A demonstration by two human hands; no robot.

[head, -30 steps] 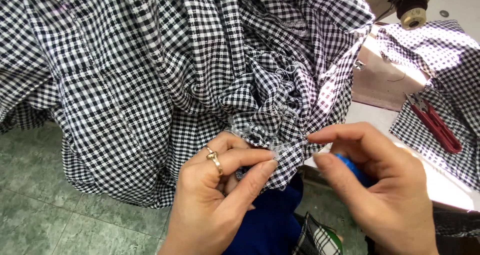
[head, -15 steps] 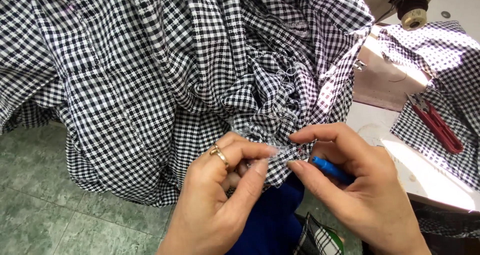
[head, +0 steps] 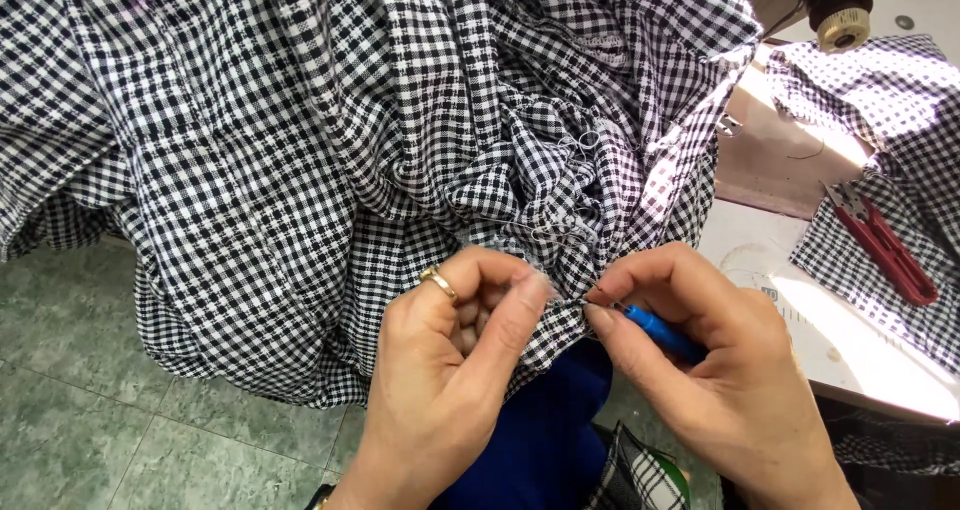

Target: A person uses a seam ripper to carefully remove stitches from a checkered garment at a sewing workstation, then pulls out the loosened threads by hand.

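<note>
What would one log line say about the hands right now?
left hand: pinches black-and-white checked cloth | right hand: holds blue-handled seam ripper, tip at cloth | red thread snips: on table

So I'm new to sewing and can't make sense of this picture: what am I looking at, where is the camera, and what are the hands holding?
The camera sits on the person's head and looks down at their own two hands. The left hand, wearing a ring, pinches a bunched edge of black-and-white checked cloth. The right hand holds a small blue-handled tool with its thin tip at that pinched spot. To the right, a pale table carries a red clipper and more checked fabric. Green floor tiles show below.
</note>
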